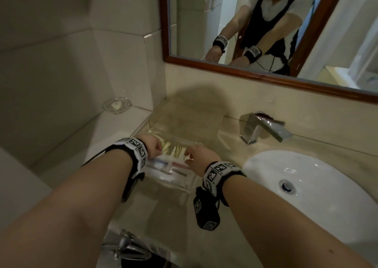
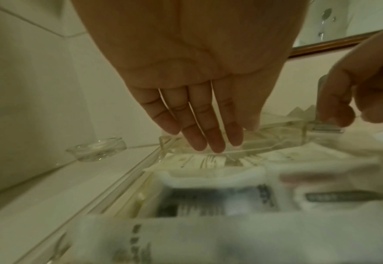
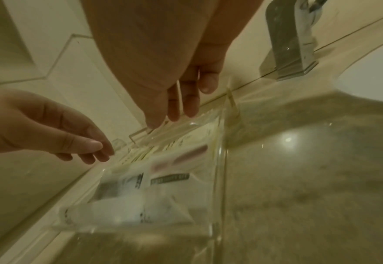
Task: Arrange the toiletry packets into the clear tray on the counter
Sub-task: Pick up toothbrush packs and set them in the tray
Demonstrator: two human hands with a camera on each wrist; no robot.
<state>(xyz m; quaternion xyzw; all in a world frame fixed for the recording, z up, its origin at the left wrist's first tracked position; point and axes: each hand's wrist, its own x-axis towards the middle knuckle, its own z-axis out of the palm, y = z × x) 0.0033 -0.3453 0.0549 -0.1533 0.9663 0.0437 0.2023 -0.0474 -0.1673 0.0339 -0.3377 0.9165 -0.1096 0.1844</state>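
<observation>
A clear tray (image 1: 184,124) sits on the counter left of the sink. Several white toiletry packets (image 1: 167,165) with dark and red print lie flat inside it, with cream packets at its far end. My left hand (image 1: 156,146) hovers over the tray's left side; its straight fingers (image 2: 208,139) point down at the far wall (image 2: 276,135) and hold nothing. My right hand (image 1: 194,155) is over the right side, and its fingertips (image 3: 174,114) touch the far rim. The wrist views show the packets (image 2: 208,201) (image 3: 170,178) blurred below.
A glass soap dish (image 1: 117,104) stands on the tiled ledge to the left. The chrome faucet (image 1: 263,128) and white basin (image 1: 306,186) lie right of the tray. A framed mirror (image 1: 266,69) hangs above, and the tiled wall closes the left side.
</observation>
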